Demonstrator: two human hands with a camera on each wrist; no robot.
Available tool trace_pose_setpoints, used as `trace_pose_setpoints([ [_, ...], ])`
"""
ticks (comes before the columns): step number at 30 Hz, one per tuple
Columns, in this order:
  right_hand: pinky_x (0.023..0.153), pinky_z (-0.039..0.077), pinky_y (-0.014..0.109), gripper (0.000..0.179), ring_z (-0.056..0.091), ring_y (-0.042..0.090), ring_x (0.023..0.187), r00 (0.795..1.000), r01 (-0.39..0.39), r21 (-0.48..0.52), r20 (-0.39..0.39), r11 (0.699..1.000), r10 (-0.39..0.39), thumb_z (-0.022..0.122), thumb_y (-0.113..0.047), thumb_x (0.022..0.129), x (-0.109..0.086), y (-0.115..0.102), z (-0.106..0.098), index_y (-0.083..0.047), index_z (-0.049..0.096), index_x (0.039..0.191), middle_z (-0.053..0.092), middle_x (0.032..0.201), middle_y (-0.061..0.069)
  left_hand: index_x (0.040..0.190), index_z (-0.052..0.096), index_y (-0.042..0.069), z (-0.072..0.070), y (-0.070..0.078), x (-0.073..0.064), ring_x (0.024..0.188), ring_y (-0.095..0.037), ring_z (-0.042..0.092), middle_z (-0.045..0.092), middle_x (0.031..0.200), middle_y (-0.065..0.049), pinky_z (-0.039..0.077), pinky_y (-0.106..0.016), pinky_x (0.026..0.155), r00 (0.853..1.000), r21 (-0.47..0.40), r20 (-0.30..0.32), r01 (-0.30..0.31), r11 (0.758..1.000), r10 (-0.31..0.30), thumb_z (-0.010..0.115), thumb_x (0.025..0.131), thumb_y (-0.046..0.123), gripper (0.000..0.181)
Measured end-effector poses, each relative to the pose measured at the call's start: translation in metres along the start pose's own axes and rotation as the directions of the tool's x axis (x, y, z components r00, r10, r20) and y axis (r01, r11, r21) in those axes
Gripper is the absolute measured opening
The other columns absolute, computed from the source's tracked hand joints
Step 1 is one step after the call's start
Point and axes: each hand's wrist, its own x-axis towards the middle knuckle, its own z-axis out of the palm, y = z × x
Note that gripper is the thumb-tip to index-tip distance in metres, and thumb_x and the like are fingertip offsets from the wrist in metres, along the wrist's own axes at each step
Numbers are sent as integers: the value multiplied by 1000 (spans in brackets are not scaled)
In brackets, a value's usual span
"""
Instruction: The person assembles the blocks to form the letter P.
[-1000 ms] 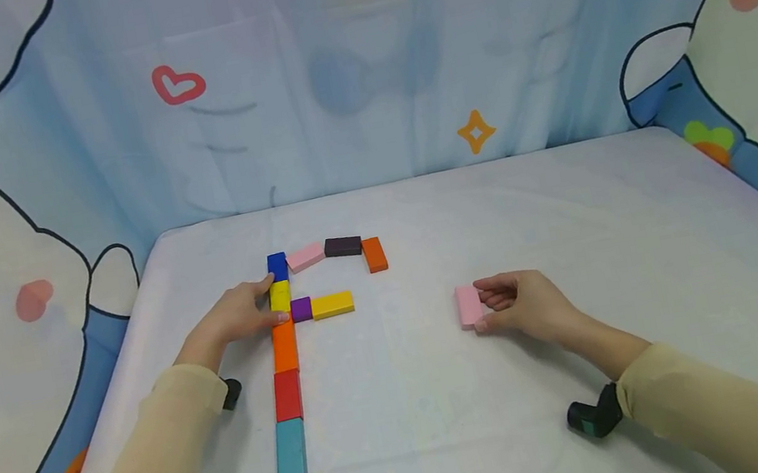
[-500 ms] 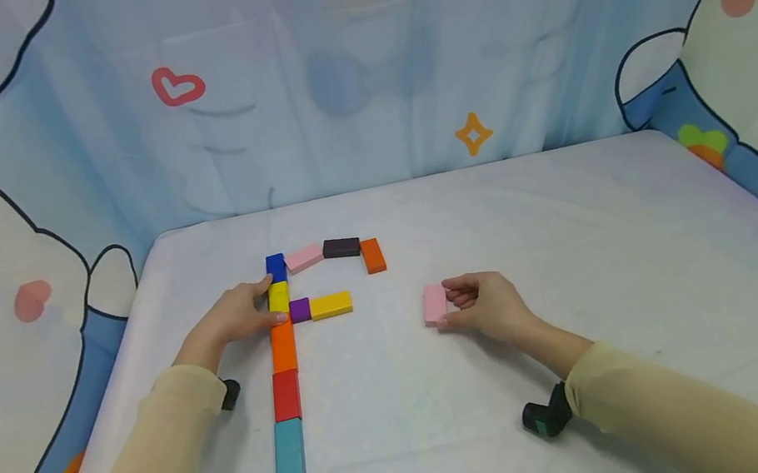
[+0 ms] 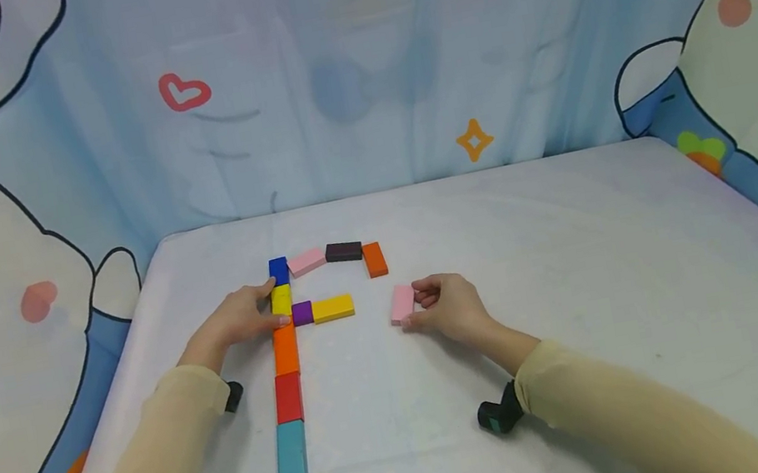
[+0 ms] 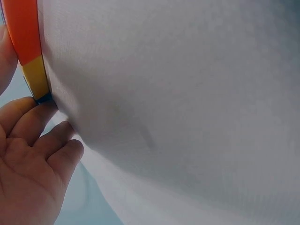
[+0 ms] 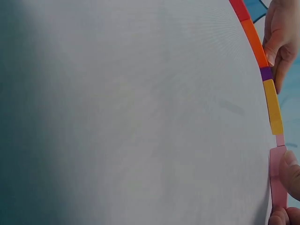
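Note:
My right hand (image 3: 454, 308) pinches a pink block (image 3: 402, 303) between thumb and fingers, the block standing slightly tilted at the hand's left. In the right wrist view the thumb lies on the pink block (image 5: 277, 176). My left hand (image 3: 236, 321) rests beside a column of blocks, its thumb at the orange block (image 3: 286, 351) and a fingertip near the blue block (image 3: 278, 269). Between these two fingers lies a yellow block (image 3: 280, 297). Further down the column are a red block (image 3: 288, 397) and a teal block (image 3: 291, 452).
From the column's top, a pink block (image 3: 307, 262), a dark block (image 3: 344, 252) and an orange block (image 3: 375, 260) run rightward. Below them lie a purple block (image 3: 303, 313) and a yellow block (image 3: 333, 308). All lie on a white-covered table (image 3: 580, 252) before a printed curtain (image 3: 350, 72).
My right hand has moved left with the pink block, from the table's right-centre toward the block figure. The left hand has stayed at the column.

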Motion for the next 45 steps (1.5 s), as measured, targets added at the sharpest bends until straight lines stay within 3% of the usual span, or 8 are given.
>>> trace_pose_setpoints([
  [18, 92, 56, 32, 62, 58, 24, 101, 998, -38, -5, -54, 999, 38, 92, -22, 77, 14, -25, 30, 0, 62, 127, 66, 112, 13, 164, 20, 17, 0, -3, 3, 153, -43, 27, 28, 167, -22, 30, -60, 123, 1000, -7, -2, 5, 1000, -5, 68, 99, 34, 82],
  [45, 87, 54, 31, 66, 54, 26, 100, 992, -76, -48, -102, 996, 71, 91, -28, 78, 22, -39, 47, 0, 57, 127, 61, 111, 14, 164, 20, 16, 0, 1, 0, 154, -42, 26, 29, 166, -21, 31, -58, 123, 1000, 0, -7, 8, 1000, -8, 68, 99, 34, 82],
])
